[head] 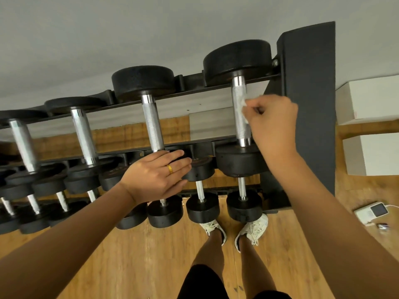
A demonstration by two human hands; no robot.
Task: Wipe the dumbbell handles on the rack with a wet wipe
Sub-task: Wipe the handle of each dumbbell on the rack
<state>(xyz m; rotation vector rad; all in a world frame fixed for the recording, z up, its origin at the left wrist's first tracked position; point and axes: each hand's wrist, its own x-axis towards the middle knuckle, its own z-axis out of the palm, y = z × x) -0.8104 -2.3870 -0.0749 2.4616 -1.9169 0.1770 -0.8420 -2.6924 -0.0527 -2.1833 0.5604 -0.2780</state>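
A black dumbbell rack [306, 87] holds several dumbbells on two tiers. The rightmost top dumbbell has a knurled chrome handle [240, 98]. My right hand [274, 121] is closed on a white wet wipe [242, 106] and presses it against the right side of that handle. My left hand [157, 175], with a gold ring on one finger, lies flat with fingers apart on the near black weight of the neighbouring top dumbbell, whose handle [152, 124] rises above it. More chrome handles [83, 134] run off to the left.
Smaller dumbbells [201, 207] sit on the lower tier, just in front of my white shoes [251, 230] on the wooden floor. White boxes [369, 134] stand to the right of the rack. A small white device [371, 211] with a cable lies on the floor at right.
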